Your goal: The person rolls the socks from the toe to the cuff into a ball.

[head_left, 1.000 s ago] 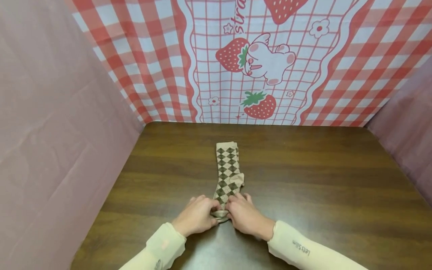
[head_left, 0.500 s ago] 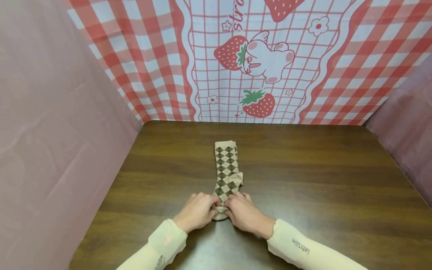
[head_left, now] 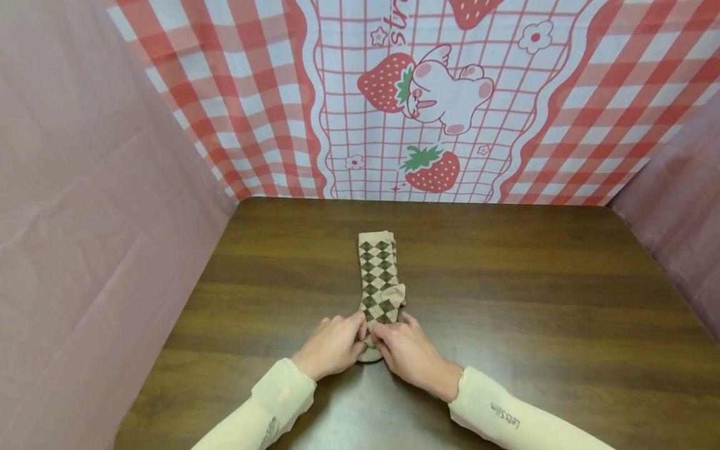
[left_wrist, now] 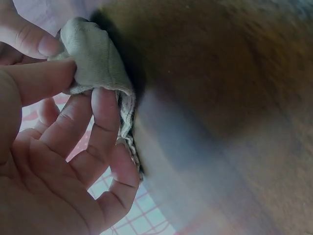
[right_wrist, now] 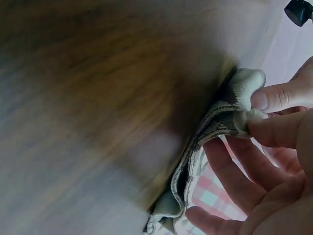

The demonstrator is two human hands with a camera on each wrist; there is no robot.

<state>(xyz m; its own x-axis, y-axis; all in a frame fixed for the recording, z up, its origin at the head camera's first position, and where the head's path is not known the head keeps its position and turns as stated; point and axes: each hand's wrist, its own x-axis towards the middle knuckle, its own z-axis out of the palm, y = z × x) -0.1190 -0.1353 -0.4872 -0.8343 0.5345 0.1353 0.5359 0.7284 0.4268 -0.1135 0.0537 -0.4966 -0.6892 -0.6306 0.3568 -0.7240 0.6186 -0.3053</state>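
Note:
Two argyle socks (head_left: 378, 269), beige with dark diamonds, lie stacked lengthwise on the table. Their cuffs point away from me and their heels to the right. At the near toe end, my left hand (head_left: 332, 347) pinches the left side between thumb and fingers. My right hand (head_left: 413, 356) pinches the right side of that same end, close beside it. The left wrist view has the plain toe fabric (left_wrist: 95, 54) raised between thumb and fingertips. Layered sock edges (right_wrist: 215, 122) show in the right wrist view. Fingers cover part of the toe end.
The socks lie on a brown wooden table (head_left: 506, 281). A red-and-white strawberry-print cloth (head_left: 270, 112) hangs behind the far edge. Pink cloth (head_left: 101, 237) borders the left side, and more hangs at the right. A small black object (right_wrist: 297, 12) sits in the right wrist view's top corner.
Both hands still pinch the toe end. My left fingers have shifted slightly forward along the socks' side, and the toe band between the hands has changed shape. The cuffs stay in place.

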